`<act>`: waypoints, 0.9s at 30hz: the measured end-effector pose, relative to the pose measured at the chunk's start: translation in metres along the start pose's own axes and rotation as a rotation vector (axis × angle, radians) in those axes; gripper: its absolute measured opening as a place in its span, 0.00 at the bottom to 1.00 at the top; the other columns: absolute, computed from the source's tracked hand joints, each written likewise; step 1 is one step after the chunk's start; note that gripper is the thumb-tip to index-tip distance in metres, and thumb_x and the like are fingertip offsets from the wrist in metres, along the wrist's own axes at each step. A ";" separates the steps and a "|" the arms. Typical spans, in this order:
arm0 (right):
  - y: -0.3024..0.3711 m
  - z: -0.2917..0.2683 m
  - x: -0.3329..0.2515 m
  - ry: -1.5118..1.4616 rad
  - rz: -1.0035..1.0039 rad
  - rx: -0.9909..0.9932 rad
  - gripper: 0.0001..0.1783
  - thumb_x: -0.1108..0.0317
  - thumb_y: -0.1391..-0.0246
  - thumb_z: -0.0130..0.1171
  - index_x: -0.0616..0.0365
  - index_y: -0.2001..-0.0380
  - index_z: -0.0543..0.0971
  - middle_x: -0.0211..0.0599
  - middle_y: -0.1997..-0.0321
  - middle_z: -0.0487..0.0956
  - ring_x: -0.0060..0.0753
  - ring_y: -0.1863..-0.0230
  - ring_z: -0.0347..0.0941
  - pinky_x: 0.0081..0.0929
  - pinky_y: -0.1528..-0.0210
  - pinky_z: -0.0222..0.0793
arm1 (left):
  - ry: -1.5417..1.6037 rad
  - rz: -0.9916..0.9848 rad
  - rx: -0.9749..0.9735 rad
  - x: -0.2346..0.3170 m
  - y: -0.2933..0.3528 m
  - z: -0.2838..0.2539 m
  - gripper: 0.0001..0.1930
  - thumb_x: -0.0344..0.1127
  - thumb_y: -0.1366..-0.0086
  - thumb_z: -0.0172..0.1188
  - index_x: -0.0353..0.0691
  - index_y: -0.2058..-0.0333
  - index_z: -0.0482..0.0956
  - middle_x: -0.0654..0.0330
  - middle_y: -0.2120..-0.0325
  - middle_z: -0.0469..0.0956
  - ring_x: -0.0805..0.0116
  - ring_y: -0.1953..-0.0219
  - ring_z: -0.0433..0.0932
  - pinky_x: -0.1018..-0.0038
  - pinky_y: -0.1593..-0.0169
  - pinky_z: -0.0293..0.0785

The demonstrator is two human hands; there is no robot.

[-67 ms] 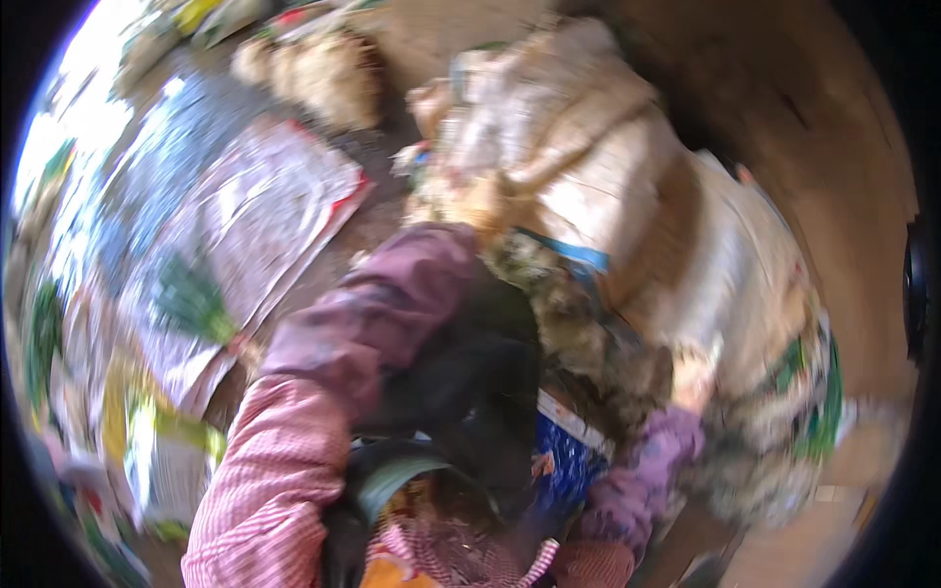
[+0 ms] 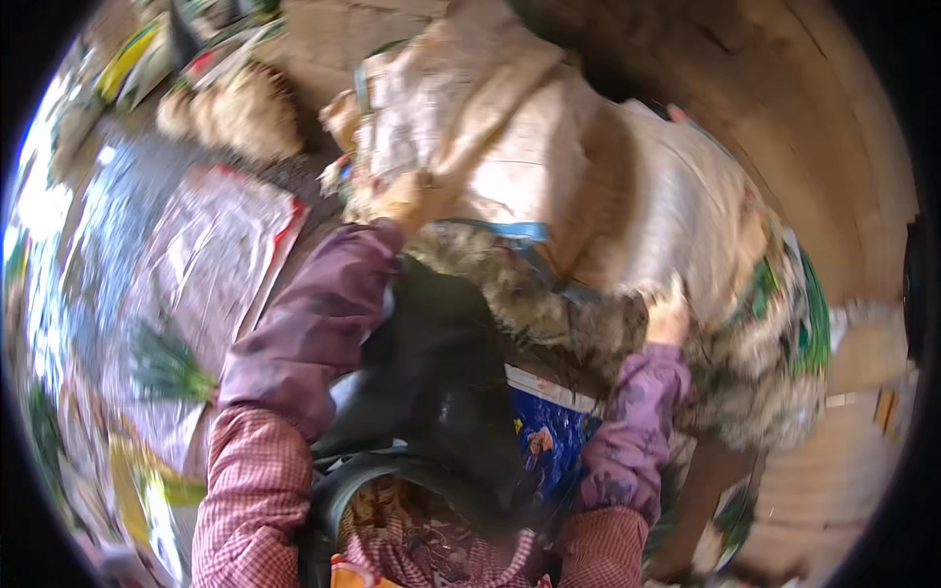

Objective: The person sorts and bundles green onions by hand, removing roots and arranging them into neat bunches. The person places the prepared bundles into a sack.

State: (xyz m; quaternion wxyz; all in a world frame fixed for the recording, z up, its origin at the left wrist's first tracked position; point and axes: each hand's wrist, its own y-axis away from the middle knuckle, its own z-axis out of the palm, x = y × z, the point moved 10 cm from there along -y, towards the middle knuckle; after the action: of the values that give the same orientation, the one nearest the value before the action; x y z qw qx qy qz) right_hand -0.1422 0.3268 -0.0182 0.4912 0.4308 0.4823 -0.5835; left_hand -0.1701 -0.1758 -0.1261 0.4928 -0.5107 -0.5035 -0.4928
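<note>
A large pale woven sack [image 2: 529, 147] with a blue strip on its near edge lies spread over a heap of root-ended green vegetables [image 2: 520, 284]. My left hand [image 2: 407, 199] is closed on the sack's near left edge, somewhat blurred. Farther right, my right hand [image 2: 668, 312] grips the near edge as well, with some fingers hidden by the cloth. Long green stalks [image 2: 812, 314] stick out past the sack's right end, beside shaggy pale roots [image 2: 755, 402].
On the left, a bunch of green onions [image 2: 167, 358] lies on a pale plastic sheet [image 2: 211, 235]. A pile of bundles with pale roots [image 2: 235, 113] sits at the far left. Near my dark apron is a blue printed bag [image 2: 554, 431]. Brown cardboard [image 2: 823, 127] lies along the right.
The whole view has swung, so the sack, hands and left-hand piles appear farther left and slightly higher. Both hands stay on the sack's edge.
</note>
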 end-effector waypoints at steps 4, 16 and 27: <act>0.002 0.027 -0.071 0.114 -0.241 0.254 0.20 0.64 0.42 0.47 0.68 0.51 0.70 0.38 0.56 0.73 0.33 0.64 0.72 0.26 0.60 0.69 | 0.489 -0.032 0.233 -0.016 0.010 -0.091 0.11 0.36 0.41 0.54 0.36 0.62 0.75 0.60 0.71 0.76 0.68 0.72 0.75 0.75 0.69 0.72; 0.084 -0.111 -0.133 0.339 -0.393 0.464 0.20 0.69 0.49 0.57 0.64 0.52 0.71 0.38 0.57 0.74 0.33 0.61 0.70 0.25 0.58 0.68 | 0.581 -0.125 0.117 0.095 0.154 0.040 0.17 0.37 0.40 0.54 0.42 0.52 0.70 0.63 0.61 0.74 0.73 0.61 0.72 0.78 0.61 0.71; 0.224 0.337 -0.032 1.134 -0.801 -0.626 0.20 0.57 0.48 0.47 0.57 0.56 0.68 0.43 0.53 0.70 0.40 0.48 0.65 0.34 0.46 0.60 | 0.713 -0.190 -0.033 0.126 0.191 0.116 0.23 0.23 0.44 0.51 0.34 0.48 0.63 0.53 0.62 0.74 0.64 0.64 0.76 0.72 0.60 0.76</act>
State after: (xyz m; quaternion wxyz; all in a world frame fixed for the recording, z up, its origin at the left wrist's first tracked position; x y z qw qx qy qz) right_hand 0.0738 -0.0118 0.0368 0.0182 0.2972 0.9233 -0.2425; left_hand 0.0224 -0.0578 -0.0049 0.5808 -0.2658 -0.3374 -0.6915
